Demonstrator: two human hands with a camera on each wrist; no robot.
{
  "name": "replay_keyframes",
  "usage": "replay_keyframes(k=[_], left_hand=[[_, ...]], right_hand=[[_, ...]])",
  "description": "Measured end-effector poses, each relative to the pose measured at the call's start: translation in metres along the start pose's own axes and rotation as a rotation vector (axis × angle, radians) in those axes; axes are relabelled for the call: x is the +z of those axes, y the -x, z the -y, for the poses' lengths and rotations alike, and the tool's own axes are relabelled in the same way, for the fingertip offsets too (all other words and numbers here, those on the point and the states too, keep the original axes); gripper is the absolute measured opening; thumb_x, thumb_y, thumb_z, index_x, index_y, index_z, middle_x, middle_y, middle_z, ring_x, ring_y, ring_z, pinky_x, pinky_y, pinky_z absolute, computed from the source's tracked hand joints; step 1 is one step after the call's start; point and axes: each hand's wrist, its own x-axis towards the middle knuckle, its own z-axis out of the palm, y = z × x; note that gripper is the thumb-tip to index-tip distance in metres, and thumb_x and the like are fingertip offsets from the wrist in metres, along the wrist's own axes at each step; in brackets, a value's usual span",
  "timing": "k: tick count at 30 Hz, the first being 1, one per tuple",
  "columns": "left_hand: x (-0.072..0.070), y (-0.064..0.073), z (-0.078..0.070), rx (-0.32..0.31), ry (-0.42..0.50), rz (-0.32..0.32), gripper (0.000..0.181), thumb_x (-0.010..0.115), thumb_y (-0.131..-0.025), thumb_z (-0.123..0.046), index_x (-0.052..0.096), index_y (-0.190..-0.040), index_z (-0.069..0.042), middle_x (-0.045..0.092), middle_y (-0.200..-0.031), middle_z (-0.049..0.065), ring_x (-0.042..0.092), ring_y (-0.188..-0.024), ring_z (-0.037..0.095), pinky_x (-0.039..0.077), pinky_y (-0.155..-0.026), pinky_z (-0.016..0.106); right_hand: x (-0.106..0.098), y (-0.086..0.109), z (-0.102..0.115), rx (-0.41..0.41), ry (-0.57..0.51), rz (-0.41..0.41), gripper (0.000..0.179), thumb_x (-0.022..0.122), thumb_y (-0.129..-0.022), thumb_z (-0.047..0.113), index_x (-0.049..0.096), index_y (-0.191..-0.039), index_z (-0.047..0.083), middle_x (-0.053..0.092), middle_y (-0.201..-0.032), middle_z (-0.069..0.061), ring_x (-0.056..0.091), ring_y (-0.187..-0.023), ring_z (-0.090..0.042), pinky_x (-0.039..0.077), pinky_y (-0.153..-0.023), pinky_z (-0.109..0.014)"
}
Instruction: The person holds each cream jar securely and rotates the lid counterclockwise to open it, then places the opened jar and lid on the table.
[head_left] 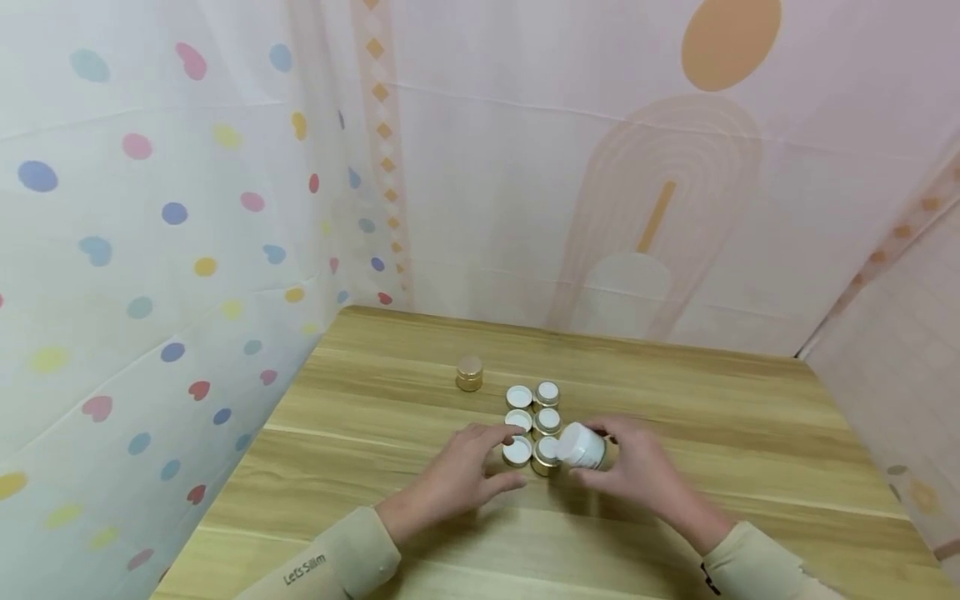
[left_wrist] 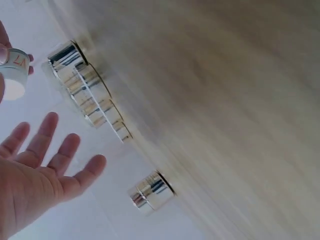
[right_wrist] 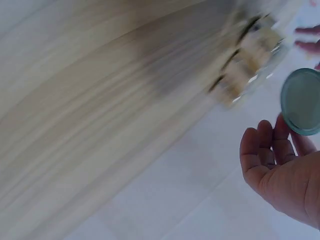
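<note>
My right hand (head_left: 637,460) holds a small white bottle (head_left: 583,447) with a white top, tilted so the top points left, right at the front open gold jar (head_left: 545,460). Its label (left_wrist: 19,61) carries orange lettering, and in the right wrist view the round greenish base (right_wrist: 302,102) faces the camera. Behind the front jar stand two more open gold jars, the middle one (head_left: 547,421) and the back one (head_left: 547,395). Beside them, three upturned lids with white insides (head_left: 517,451) form a column. My left hand (head_left: 465,468) hovers by the lids with its fingers spread, holding nothing.
A closed gold jar (head_left: 469,373) stands apart, behind and left of the rows. The wood-grain table (head_left: 360,467) meets patterned curtains (head_left: 487,208) at its back and left edges. Another curtain (head_left: 900,375) hangs on the right.
</note>
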Motion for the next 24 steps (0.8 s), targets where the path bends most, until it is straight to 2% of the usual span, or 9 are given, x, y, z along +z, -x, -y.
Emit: replay_keyframes(k=[4,7,11,15,19,24], left_hand=[[-0.001,-0.003,-0.004,0.053,0.073,0.033,0.073,0.078,-0.096,-0.045,0.052,-0.157,-0.015,0.069,-0.142,0.011,0.064,-0.132,0.029,0.054,-0.11,0.054],[-0.001,-0.003,-0.006,0.084,0.104,0.071,0.075,0.075,-0.099,-0.044,0.047,-0.16,-0.012,0.07,-0.139,0.009,0.065,-0.13,0.028,0.054,-0.111,0.052],[-0.001,-0.004,-0.008,0.134,0.073,0.093,0.067,0.072,-0.101,-0.042,0.05,-0.158,-0.014,0.072,-0.132,0.003,0.067,-0.124,0.023,0.056,-0.106,0.045],[0.001,-0.005,-0.008,0.16,0.026,0.119,0.059,0.066,-0.105,-0.042,0.051,-0.156,-0.016,0.07,-0.136,0.002,0.066,-0.126,0.019,0.055,-0.108,0.043],[0.006,-0.006,-0.007,0.179,0.013,0.153,0.053,0.059,-0.109,-0.041,0.05,-0.151,-0.01,0.067,-0.135,0.005,0.063,-0.127,0.02,0.054,-0.11,0.043],[0.01,-0.004,-0.008,0.139,0.04,0.195,0.048,0.052,-0.112,-0.039,0.046,-0.146,-0.007,0.061,-0.127,0.008,0.06,-0.121,0.021,0.054,-0.106,0.041]], right_hand=[[0.007,-0.001,0.022,-0.084,0.072,-0.002,0.059,0.1,-0.068,0.029,0.077,-0.12,0.012,0.08,-0.114,-0.003,0.075,-0.104,-0.022,0.064,-0.087,-0.041],[0.014,-0.004,0.031,-0.169,0.115,-0.027,0.059,0.1,-0.066,0.031,0.078,-0.117,0.011,0.08,-0.111,-0.005,0.075,-0.103,-0.023,0.065,-0.086,-0.039],[0.021,-0.007,0.035,-0.25,0.127,-0.029,0.055,0.099,-0.066,0.031,0.079,-0.113,0.009,0.082,-0.108,-0.006,0.076,-0.101,-0.024,0.065,-0.085,-0.039],[0.025,-0.007,0.039,-0.234,0.119,0.011,0.057,0.098,-0.071,0.032,0.079,-0.121,0.01,0.081,-0.11,-0.009,0.077,-0.103,-0.028,0.065,-0.087,-0.044],[0.027,-0.003,0.044,-0.187,0.144,0.033,0.059,0.099,-0.072,0.034,0.079,-0.123,0.011,0.079,-0.112,-0.01,0.074,-0.106,-0.032,0.064,-0.089,-0.047],[0.029,-0.001,0.048,-0.205,0.202,0.001,0.06,0.1,-0.069,0.037,0.08,-0.117,0.009,0.079,-0.11,-0.01,0.073,-0.106,-0.032,0.062,-0.092,-0.049]])
